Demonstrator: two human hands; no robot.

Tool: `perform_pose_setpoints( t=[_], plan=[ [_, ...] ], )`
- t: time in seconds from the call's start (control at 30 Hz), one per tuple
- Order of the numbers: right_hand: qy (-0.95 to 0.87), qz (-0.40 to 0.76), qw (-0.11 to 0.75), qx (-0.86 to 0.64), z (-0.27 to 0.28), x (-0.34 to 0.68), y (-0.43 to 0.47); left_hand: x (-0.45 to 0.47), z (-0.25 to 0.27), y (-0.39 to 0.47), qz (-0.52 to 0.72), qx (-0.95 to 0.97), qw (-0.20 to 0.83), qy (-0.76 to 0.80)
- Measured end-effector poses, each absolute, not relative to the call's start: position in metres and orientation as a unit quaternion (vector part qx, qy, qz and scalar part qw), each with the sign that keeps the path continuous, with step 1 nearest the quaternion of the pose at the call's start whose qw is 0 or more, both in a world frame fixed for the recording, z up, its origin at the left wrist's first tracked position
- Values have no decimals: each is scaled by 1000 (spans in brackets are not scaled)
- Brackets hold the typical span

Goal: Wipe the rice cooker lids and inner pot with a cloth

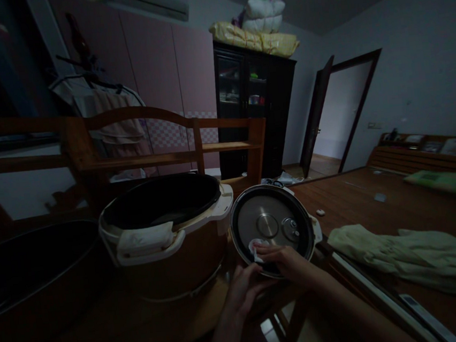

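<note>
A round pressure-cooker lid (262, 210) is tilted with its metal inner face towards me, a dark ring around it and a small valve on the right. My right hand (281, 258) presses a crumpled white tissue (255, 248) onto the ring at the lower left, fingers closed over it. At the lid's bottom edge, my left hand (244, 287) grips the rim with thumb and fingers. To the left stands the cooker body (172, 259), uncovered, with a white handle and a dark interior. What supports the lid from below is mostly hidden.
A large dark pot (45, 285) sits at the far left on the wooden table (146, 329). Behind them runs a wooden rail (134, 114). On the right, pale green cloth (405, 256) lies on a brown surface, near a remote control (425, 316).
</note>
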State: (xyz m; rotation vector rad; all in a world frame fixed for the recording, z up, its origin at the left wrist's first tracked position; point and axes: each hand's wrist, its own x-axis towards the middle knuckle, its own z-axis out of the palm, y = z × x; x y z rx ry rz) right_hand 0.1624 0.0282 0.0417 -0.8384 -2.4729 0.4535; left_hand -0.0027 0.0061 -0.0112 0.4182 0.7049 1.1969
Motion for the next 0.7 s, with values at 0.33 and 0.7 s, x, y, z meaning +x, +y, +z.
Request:
perform_pose_setpoints(
  t=[0.33, 0.7],
  plan=[
    [-906, 202, 239, -285, 34, 188, 25, -4, -10, 5, 541, 211, 757, 301],
    [-920, 90, 105, -366, 51, 215, 20, -3, -7, 4, 549, 185, 742, 338]
  ],
)
